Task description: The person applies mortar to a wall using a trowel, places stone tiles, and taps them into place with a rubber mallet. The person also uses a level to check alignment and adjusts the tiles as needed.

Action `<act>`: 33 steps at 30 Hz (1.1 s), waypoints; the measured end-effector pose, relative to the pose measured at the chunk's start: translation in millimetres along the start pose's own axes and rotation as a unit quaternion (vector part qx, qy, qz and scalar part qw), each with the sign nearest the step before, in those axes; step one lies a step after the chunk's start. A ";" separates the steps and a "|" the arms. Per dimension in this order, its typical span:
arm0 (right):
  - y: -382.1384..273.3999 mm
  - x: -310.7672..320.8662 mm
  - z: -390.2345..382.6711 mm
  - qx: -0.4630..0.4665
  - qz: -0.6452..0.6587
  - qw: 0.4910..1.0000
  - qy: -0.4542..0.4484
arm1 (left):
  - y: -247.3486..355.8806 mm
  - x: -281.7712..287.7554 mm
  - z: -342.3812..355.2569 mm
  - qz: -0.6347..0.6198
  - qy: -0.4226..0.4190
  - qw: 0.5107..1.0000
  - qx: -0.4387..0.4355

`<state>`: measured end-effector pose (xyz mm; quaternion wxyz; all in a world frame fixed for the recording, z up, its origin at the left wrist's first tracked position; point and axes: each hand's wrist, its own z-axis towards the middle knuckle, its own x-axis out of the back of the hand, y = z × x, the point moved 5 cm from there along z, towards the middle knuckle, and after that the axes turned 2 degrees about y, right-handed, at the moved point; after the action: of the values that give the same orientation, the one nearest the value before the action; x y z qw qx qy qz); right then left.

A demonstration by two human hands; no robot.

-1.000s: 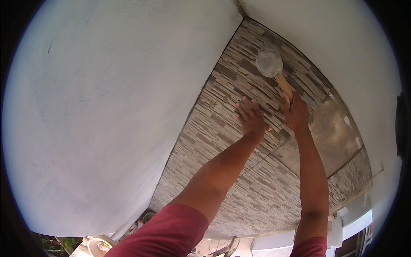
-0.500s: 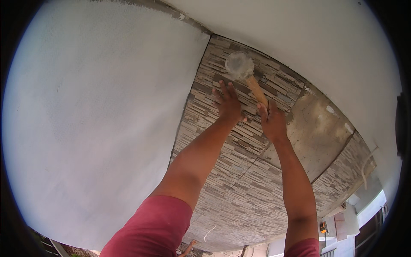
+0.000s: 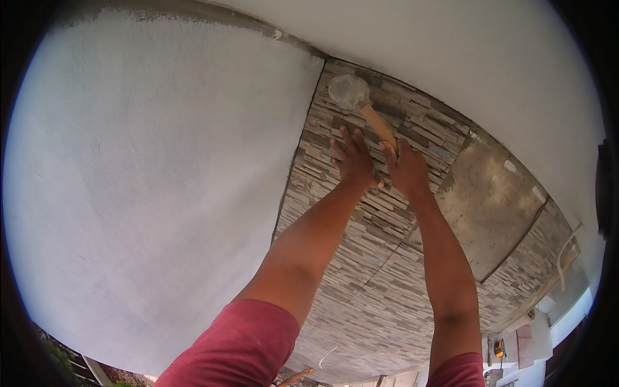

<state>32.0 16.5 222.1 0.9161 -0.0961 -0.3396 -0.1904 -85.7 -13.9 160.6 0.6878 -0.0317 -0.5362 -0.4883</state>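
Overhead, the right hand point(image 3: 409, 171) grips the wooden-handled, pale round-headed mallet point(image 3: 354, 97) before the brown-grey stone-patterned wall tile point(image 3: 431, 126); the left hand point(image 3: 356, 160) spreads over it. Light, even taps, clear of those fingers, seem best.

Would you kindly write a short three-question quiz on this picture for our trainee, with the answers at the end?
1. True or false: the right hand grips the mallet by its handle.

2. Multiple choice: what is the left hand spread over?
A. The white wall
B. The stone-patterned tiles
C. The mallet's head

3. Fill in the missing word: in the picture, most of the bare patch lies to the ____ of the right forearm.

Key:
1. True.
2. B.
3. Right.
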 end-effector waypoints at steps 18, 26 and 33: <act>-3.7 -2.9 -33.5 -0.002 0.061 0.998 0.025 | 5.3 -17.0 11.7 0.019 0.020 1.000 -0.002; 51.9 -38.6 -222.9 -0.040 0.205 0.959 0.190 | -21.0 -55.9 44.5 0.091 0.109 0.987 -0.074; 106.8 -73.2 -279.6 -0.193 0.142 0.965 0.108 | -1.4 -23.6 14.6 0.013 0.042 0.996 -0.073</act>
<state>189.0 49.0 -41.0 0.9290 -0.2975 -0.1783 -0.1295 -95.8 8.6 148.0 0.7119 -0.0681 -0.4688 -0.5185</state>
